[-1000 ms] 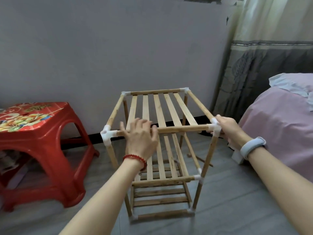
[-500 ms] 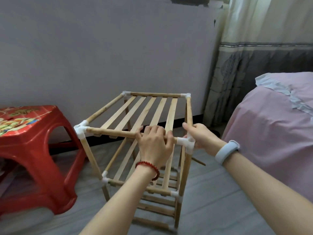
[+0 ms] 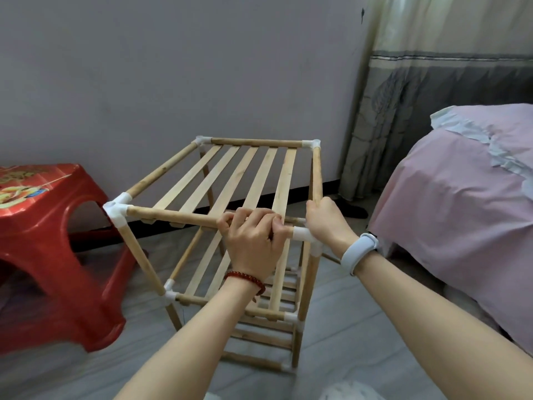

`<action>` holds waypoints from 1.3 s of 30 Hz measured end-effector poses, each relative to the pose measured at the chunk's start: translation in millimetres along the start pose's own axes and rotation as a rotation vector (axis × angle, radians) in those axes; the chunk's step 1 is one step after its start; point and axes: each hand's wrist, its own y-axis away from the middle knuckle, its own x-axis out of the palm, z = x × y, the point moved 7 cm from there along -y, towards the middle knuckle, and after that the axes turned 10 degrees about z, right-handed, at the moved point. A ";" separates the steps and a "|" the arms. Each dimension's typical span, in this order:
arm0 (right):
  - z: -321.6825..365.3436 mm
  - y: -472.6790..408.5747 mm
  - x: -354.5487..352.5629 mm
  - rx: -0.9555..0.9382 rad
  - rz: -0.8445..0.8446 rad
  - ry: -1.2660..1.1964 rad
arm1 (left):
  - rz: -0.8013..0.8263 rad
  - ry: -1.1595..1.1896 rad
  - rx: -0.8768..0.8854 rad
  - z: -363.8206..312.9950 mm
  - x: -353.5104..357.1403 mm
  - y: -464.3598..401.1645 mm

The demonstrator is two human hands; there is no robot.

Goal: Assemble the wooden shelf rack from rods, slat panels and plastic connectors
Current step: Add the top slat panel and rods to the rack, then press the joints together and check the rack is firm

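The wooden shelf rack (image 3: 230,180) stands on the floor with three tiers of slat panels, its rods joined by white plastic connectors (image 3: 116,212). My left hand (image 3: 252,239), with a red bead bracelet at the wrist, grips the top front rod (image 3: 173,216) near its right end. My right hand (image 3: 327,223), with a pale wristband, grips the top right side rod just behind the front right corner connector (image 3: 302,235). The lower tiers are partly hidden behind my left arm.
A red plastic stool (image 3: 54,241) stands close to the rack's left. A bed with a pink sheet (image 3: 461,209) fills the right side. The wall and a grey curtain (image 3: 432,90) lie behind the rack. Grey floor (image 3: 346,336) runs between rack and bed.
The rack has turned on the floor, its front left corner swinging toward the stool. Both hands stayed on the top frame; the left slid right along the front rod.
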 end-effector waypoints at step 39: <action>-261.9 -27.1 -30.8 0.228 0.047 -0.123 | 1.005 0.169 -0.190 -57.4 205.2 65.2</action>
